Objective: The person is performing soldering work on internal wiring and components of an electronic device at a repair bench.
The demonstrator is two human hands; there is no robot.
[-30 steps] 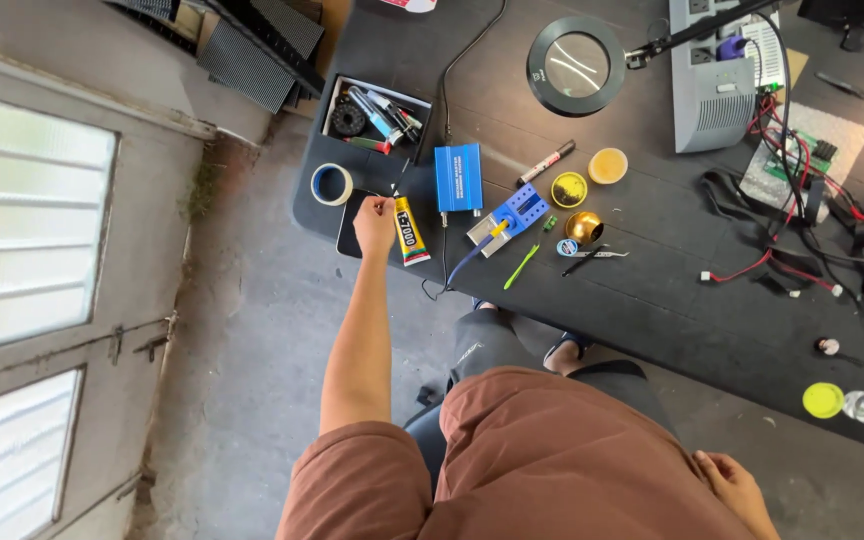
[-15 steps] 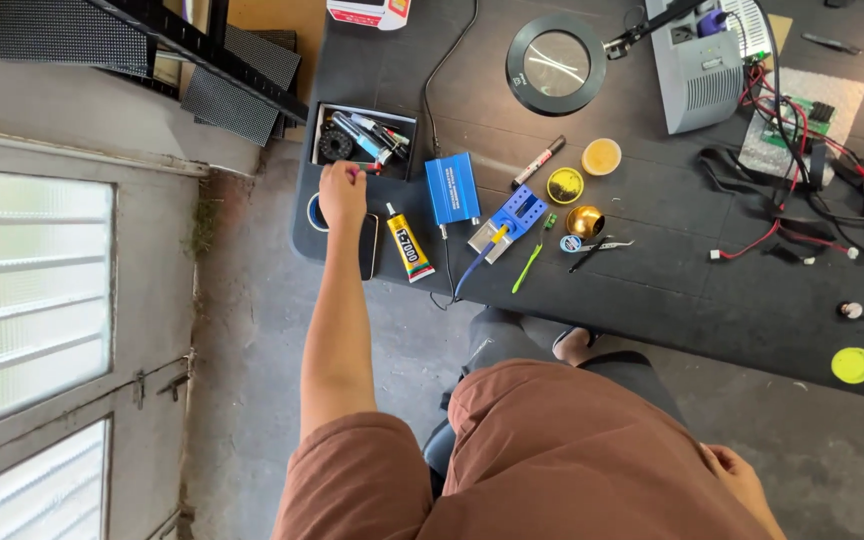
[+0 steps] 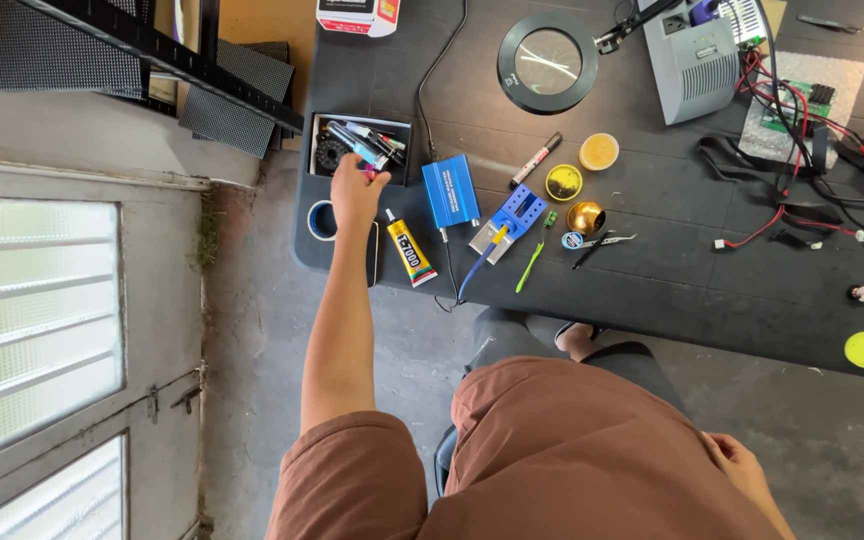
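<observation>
The black tool box (image 3: 324, 128) sits in the upper-left centre of the frame on the dark table (image 3: 672, 260); the left hand (image 3: 357, 190) reaches its near edge, fingers among the tools, grip unclear; a glue tube (image 3: 409, 248) lies just right; the right hand (image 3: 742, 468) rests low right, loosely open.

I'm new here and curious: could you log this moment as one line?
left hand: reaching into open tool box | right hand: resting by thigh, empty | glue tube: lying on black table

Left arm outstretched, left hand (image 3: 357, 190) fingers curled; right hand (image 3: 742, 468) low, relaxed.
</observation>
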